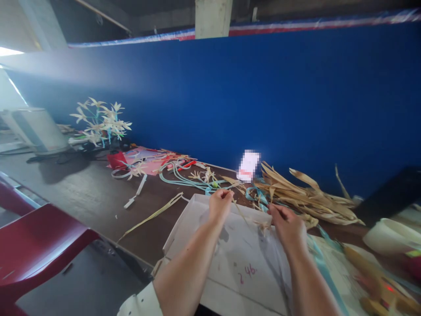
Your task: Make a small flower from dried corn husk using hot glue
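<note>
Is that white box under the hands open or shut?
Open: the white box shows its inner floor, with purple handwriting, and raised edges; no cover hides it.

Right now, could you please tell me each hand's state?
Left hand: closed, seemingly pinching a thin strand.
Right hand: appears closed; anything held is unclear.

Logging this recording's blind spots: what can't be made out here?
All in the head view:
Phone-shaped rectangle: pixelation masks its content.
Right hand: whether it pinches anything, too small and blurred.
White tub: cut off by right edge.
Tan object with red glow: blurred, unidentifiable.
</note>
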`<state>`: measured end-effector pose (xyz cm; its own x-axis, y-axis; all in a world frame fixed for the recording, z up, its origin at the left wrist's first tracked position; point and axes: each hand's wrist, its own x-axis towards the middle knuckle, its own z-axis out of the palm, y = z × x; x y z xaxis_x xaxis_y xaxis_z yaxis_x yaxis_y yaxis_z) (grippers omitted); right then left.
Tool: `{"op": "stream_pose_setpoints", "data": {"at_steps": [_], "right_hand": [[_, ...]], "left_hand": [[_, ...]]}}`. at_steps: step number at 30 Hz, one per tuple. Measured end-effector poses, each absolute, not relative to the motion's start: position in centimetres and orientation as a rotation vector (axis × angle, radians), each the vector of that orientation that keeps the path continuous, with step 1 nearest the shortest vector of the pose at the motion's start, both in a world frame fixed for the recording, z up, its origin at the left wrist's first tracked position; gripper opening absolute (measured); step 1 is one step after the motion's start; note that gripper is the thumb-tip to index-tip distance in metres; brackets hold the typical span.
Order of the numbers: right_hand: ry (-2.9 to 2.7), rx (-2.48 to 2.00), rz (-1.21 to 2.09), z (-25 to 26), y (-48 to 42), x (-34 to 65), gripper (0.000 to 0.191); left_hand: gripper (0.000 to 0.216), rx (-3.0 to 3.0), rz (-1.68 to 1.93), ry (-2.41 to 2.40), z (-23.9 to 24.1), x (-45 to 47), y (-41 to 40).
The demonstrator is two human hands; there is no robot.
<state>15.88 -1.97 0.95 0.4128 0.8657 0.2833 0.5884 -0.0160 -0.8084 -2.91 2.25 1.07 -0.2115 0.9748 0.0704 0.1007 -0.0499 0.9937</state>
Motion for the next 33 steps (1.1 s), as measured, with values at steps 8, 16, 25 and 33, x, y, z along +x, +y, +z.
{"op": "stream_pose_setpoints", "data": {"at_steps": [8,16,25,33], "right_hand": [[-1.512,-1.994,0.194,-0.1,-1.8,16.8,0.034],[-1.585,-2.109,0.114,-0.9,-1.3,19.3,0.029],[-1.788,-2.059,0.309,-1.2,-1.3,18.5,0.032],[-1.873,-2.017,0.345,-0.7,-1.8,17.5,0.025]], "left_hand": [[0.014,1.189,1.378,1.469,1.3,-3.4,2.6],[0.015,1.357,1.236,1.527,0.8,-3.2,2.5],[0.013,1.900,1.080,1.508,-0.6,-2.3,1.6],[0.014,2.067,0.948,1.400,-0.9,-2.1,0.8]]}}
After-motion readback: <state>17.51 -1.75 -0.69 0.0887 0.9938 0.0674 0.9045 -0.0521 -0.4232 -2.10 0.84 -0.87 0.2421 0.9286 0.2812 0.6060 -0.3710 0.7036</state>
